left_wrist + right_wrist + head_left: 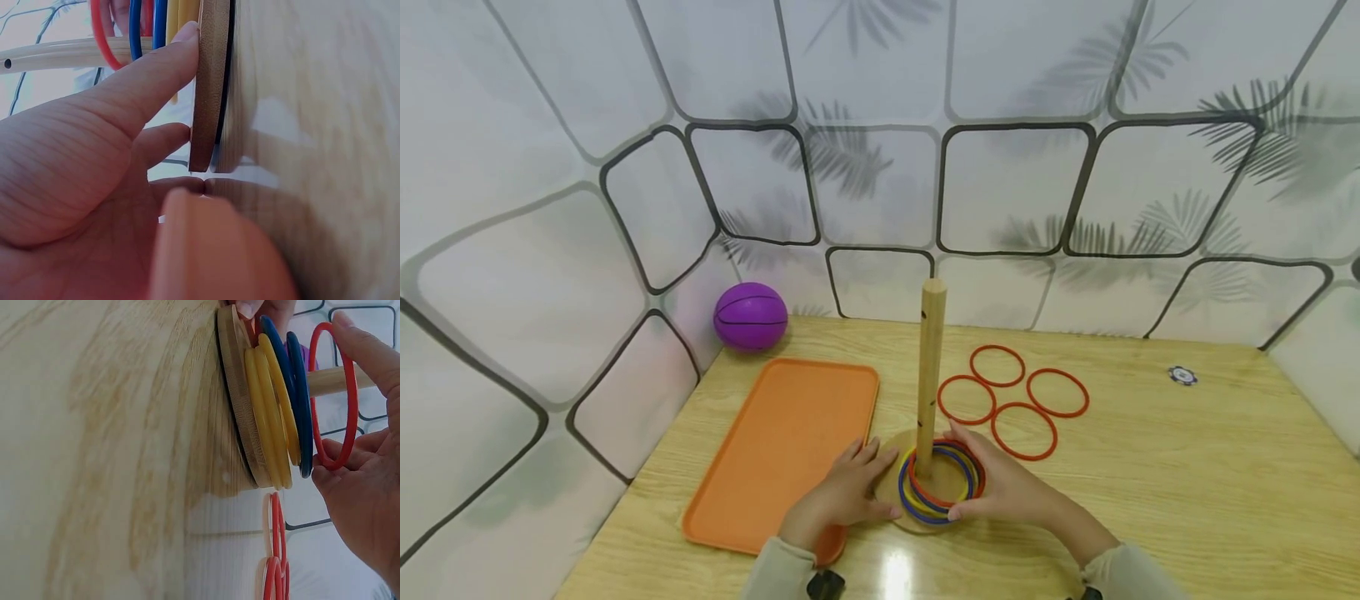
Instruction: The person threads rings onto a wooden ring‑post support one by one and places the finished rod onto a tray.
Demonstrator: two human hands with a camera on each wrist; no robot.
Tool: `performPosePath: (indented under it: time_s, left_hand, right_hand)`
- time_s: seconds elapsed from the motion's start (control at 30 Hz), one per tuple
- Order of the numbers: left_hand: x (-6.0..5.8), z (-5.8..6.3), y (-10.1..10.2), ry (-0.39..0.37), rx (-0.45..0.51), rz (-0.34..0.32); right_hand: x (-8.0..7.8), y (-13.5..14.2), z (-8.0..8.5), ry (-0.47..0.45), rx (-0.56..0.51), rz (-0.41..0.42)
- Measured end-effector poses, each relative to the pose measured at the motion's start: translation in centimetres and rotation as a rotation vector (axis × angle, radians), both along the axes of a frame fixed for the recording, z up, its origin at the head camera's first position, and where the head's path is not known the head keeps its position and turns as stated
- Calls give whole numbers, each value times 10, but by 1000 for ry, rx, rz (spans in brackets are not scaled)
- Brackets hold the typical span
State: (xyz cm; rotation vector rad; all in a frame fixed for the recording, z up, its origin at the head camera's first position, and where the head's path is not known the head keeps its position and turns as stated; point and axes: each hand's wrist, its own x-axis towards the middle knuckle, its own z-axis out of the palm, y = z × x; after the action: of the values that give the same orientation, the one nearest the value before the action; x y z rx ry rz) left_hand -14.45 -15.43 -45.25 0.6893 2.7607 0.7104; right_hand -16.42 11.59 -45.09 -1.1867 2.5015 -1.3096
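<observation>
A wooden peg stands upright on a round wooden base. My left hand rests at the base's left edge; its thumb touches the top face while the fingers extend to the rim. Around the peg's foot lie yellow rings and blue rings. With thumb and fingers on opposite sides, my right hand holds a red ring that encircles the peg just above the blue ones. More red shows low in the stack near the base, partly hidden.
An orange tray lies left of the base, under the left forearm. Behind it sits a purple ball. Several red rings lie on the table behind the right hand. A poker chip is at the far right.
</observation>
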Motion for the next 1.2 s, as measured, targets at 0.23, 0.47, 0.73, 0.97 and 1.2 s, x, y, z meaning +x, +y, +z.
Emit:
performPosePath:
  time_s: [0.23, 0.47, 0.73, 0.97, 1.2]
  left_hand:
    - [1, 0, -1, -7, -7, -4]
    - [1, -1, -2, -6, 4, 9]
    - [2, -2, -2, -4, 4, 4]
    - [0, 1, -1, -7, 14, 4]
    - [0, 1, 0, -9, 8, -2]
  right_hand:
    - [3, 10, -4, 10, -16, 8]
    - [3, 32, -6, -15, -43, -53]
    - [2, 64, -2, 8, 34, -180]
    - [-12, 94, 5, -11, -10, -237]
    - [-31, 127, 6, -101, 11, -359]
